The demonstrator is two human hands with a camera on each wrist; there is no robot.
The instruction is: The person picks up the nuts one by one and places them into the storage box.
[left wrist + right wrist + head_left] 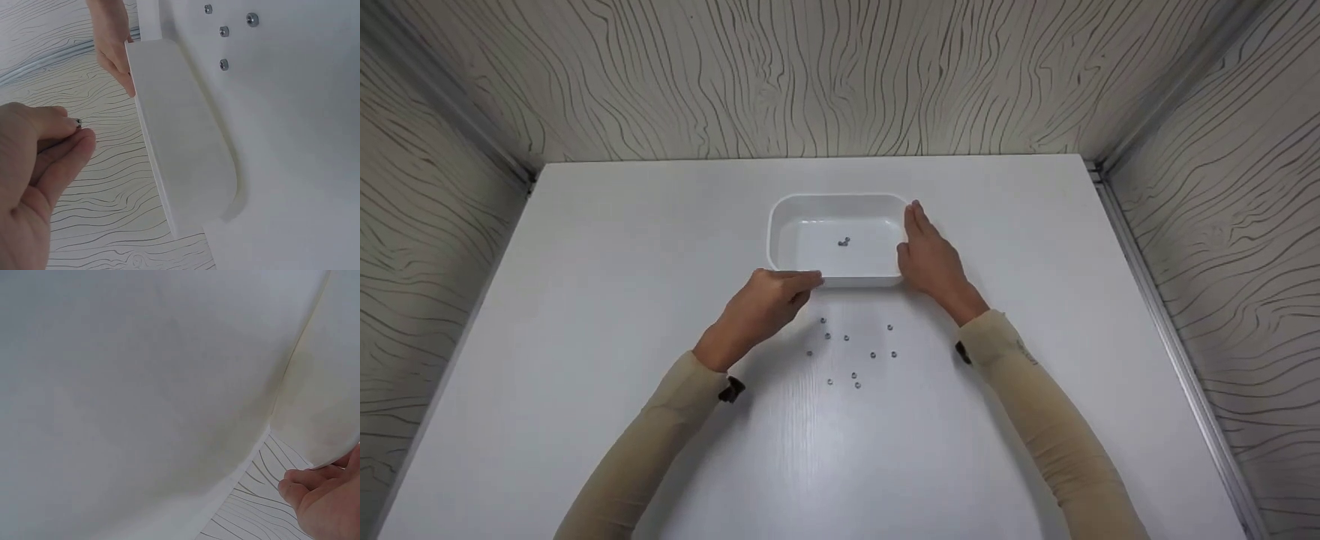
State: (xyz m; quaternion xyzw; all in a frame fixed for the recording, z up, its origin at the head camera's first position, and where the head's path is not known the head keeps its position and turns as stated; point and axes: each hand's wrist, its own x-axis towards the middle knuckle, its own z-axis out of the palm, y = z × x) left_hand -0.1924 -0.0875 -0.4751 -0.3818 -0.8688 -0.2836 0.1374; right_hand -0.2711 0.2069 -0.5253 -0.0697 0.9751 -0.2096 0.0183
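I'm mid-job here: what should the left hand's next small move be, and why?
Probably carry the small silver ring-shaped metal piece slightly inward over the white rectangular tray and release it: the left hand pinches it beside the tray's near rim, and similar metal pieces already lie inside.
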